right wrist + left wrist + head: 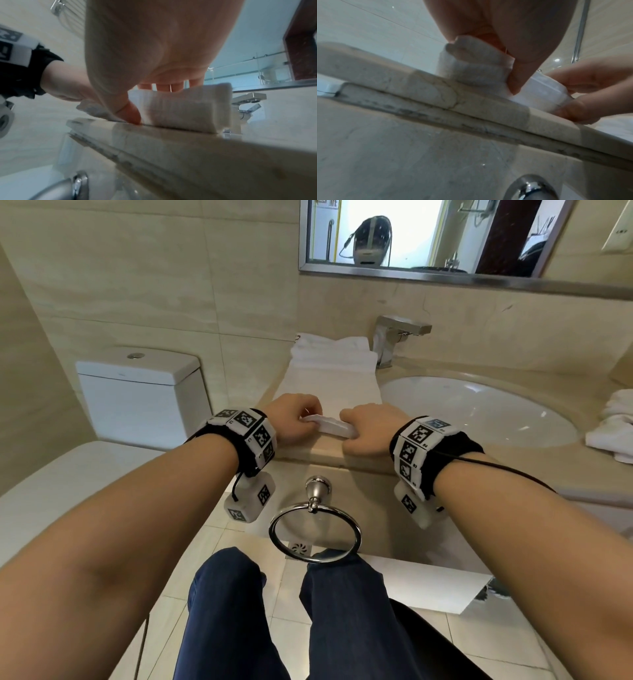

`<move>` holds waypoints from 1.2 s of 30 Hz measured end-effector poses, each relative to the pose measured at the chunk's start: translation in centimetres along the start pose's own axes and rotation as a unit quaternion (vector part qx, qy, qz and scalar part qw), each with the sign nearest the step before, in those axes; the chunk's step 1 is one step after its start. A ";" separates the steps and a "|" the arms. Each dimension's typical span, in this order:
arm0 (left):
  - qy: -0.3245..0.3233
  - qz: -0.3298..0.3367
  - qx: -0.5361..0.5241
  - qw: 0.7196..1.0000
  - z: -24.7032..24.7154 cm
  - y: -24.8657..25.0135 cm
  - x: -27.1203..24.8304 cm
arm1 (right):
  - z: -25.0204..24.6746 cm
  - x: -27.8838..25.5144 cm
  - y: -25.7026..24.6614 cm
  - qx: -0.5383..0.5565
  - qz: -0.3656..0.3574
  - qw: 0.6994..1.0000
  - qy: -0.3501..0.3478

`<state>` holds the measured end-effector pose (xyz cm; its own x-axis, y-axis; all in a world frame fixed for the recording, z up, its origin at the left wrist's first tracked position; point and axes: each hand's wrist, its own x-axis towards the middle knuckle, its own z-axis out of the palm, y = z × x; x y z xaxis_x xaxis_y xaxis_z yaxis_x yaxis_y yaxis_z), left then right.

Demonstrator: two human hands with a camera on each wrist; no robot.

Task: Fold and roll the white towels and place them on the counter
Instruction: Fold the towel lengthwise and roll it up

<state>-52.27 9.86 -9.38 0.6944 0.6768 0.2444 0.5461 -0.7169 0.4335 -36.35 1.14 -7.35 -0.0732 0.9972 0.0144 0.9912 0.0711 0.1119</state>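
A white towel (pixel 329 386) lies folded in a long strip on the beige counter (pixel 329 455), running away from me. Its near end is turned up into a small roll (pixel 331 426) close to the counter's front edge. My left hand (pixel 297 416) pinches the roll's left end (pixel 471 65) between thumb and curled fingers. My right hand (pixel 368 430) grips the right end (pixel 185 108), thumb in front and fingers behind. Several rolled white towels (pixel 332 352) sit at the back of the counter beside the tap.
A white basin (pixel 479 409) lies right of the strip, with a chrome tap (pixel 390 340) behind it. Crumpled white towels (pixel 615 429) lie at the far right. A toilet (pixel 140 392) stands to the left. A chrome towel ring (pixel 315 525) hangs below the counter edge.
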 end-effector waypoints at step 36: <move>0.106 -0.135 0.010 0.985 -0.2 -4.2 1.3 | 2.8 2.3 2.6 0.113 0.158 0.979 0.056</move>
<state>-53.74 13.77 -10.67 0.4102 0.8617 0.2986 0.7088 -0.5073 0.4901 -33.61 3.70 -9.78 0.2426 0.9624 0.1225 0.9644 -0.2255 -0.1384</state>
